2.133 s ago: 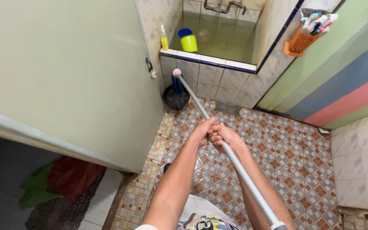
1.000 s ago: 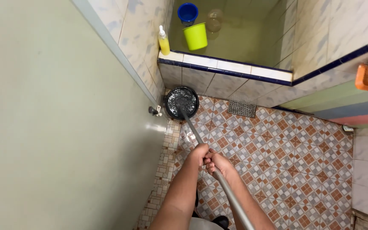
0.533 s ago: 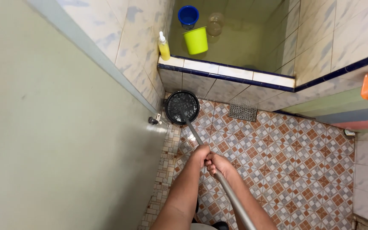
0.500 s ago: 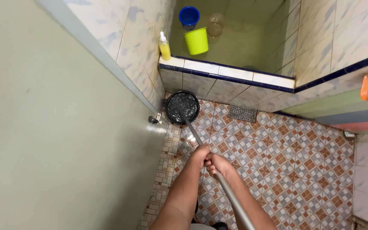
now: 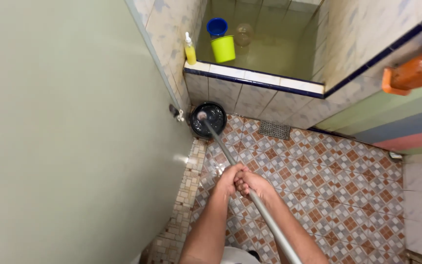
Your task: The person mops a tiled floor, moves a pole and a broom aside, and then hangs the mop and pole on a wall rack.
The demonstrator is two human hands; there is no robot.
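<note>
Door [image 5: 64, 132], pale green, fills the left of the view, swung inward with its latch [image 5: 176, 113] just beside the bucket, leaving a narrow strip of floor to work in. Bucket [image 5: 208, 119], black, round, on the tiled floor [image 5: 328, 186] in the corner where door, wall and basin meet; the far end of the pole sits at its mouth, the tip pale and rounded, what hangs below it hidden. Pole [image 5: 223, 149], grey metal, runs on a slant from the bucket back toward the person, passing under both fists. Left hand [image 5: 229, 180] and right hand [image 5: 253, 182], side by side and touching, each grip closed fully round the pole, likely paired so for steady control of the long shaft. Yellow bottle [image 5: 190, 50] upright on the basin ledge [image 5: 255, 77], at its left end. Blue dipper [image 5: 217, 27] and lime-green pail [image 5: 223, 48] float in the water-filled basin. Floor drain [image 5: 274, 130] near the ledge foot. Orange basket [image 5: 409, 74] on the striped right wall
</note>
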